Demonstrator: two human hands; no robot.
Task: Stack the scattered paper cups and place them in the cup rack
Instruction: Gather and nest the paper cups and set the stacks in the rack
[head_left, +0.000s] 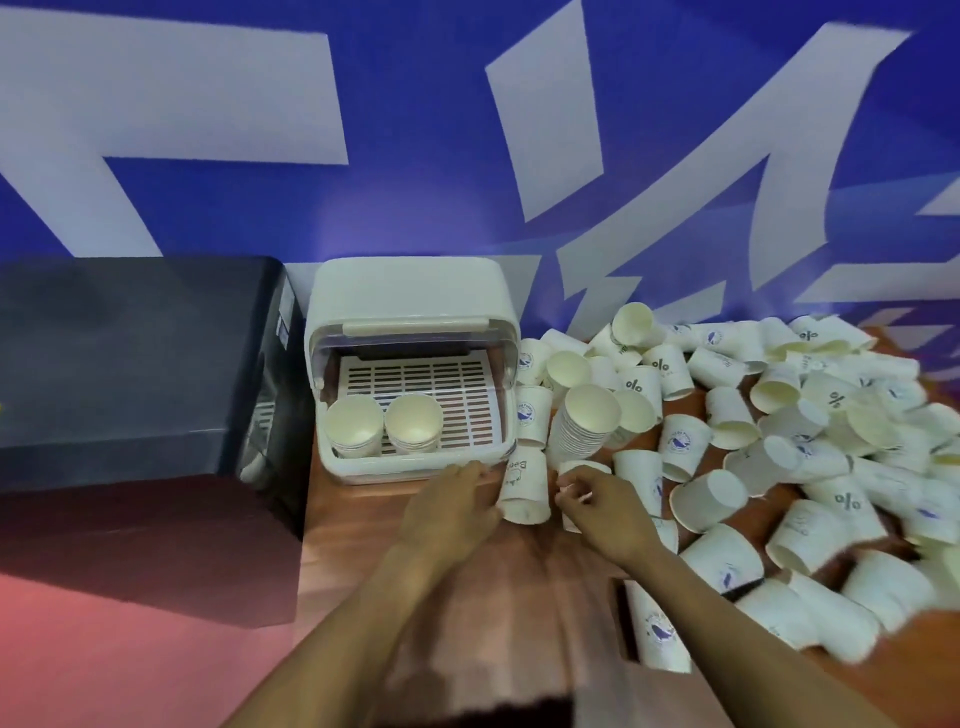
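A white cup rack (415, 462) with its lid raised stands on the wooden table and holds two cup stacks (384, 423) at its front left. Scattered white paper cups (779, 441) cover the table's right side. A tall tilted stack of cups (584, 421) rises just right of the rack. My left hand (452, 506) touches the side of a single lying cup (522, 488) in front of the rack. My right hand (602, 506) grips another cup (576, 470) at the base of the tall stack; that cup is mostly hidden by the fingers.
A black box-shaped appliance (140, 353) fills the left, close against the rack. A blue wall with white lettering (467, 156) runs behind the table. Bare wooden tabletop (363, 530) lies in front of the rack. Cups reach the table's near right edge (779, 618).
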